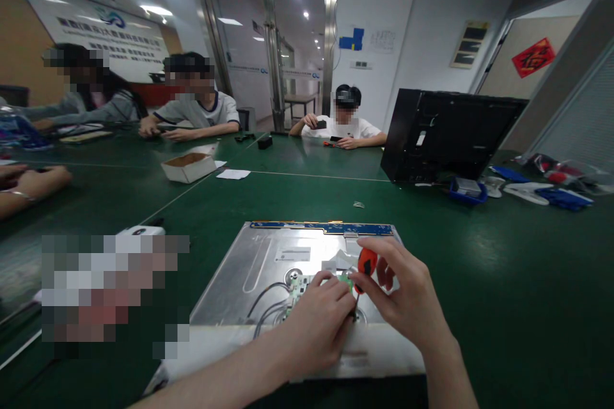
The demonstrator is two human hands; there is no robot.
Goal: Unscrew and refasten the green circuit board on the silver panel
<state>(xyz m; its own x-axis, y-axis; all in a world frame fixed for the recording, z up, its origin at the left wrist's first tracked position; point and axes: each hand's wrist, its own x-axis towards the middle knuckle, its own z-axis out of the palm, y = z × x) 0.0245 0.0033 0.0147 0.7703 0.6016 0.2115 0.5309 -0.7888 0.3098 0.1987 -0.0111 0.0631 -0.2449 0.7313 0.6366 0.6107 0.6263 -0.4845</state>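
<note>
Right hand: thumb and fingers clamped on one red-black screwdriver, shaft down over one metal display panel on green table. Left hand: fingers curled over one green circuit board on panel; can't tell if pinching anything. One blue board strip along panel's far edge.

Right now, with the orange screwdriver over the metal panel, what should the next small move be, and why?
Probably a slight turn of the orange screwdriver: the right hand grips it, its shaft points down toward the metal panel, and the left hand is close beside the shaft. The tip is hidden, so I can't tell whether it is seated.
</note>
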